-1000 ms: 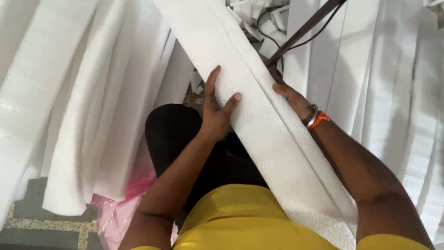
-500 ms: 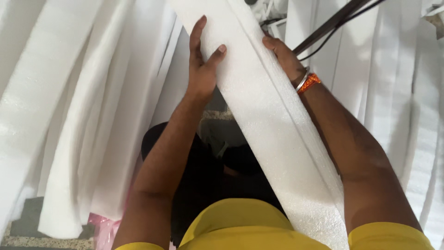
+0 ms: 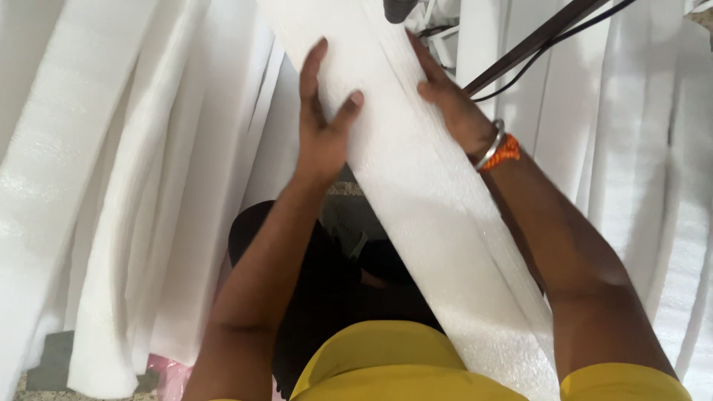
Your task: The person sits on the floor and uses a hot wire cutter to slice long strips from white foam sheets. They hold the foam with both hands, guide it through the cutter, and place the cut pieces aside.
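Observation:
A long folded strip of white foam sheet (image 3: 416, 186) runs diagonally from the top middle down over my lap. My left hand (image 3: 323, 122) grips its left edge, thumb on top and fingers stretched up along it. On the strip's right edge rests my right hand (image 3: 453, 104), fingers laid flat and curled around that side. An orange band and a metal bangle (image 3: 497, 151) circle the right wrist.
Many more white foam strips (image 3: 148, 193) hang or lean on the left and on the right (image 3: 639, 148). A dark brown bar with a black cable (image 3: 535, 44) slants at top right. Pink plastic (image 3: 167, 371) lies at the bottom left beside a tiled floor.
Both hands have slid further up along the foam strip, away from my body, with the arms stretching out. The strip itself stays in much the same slant.

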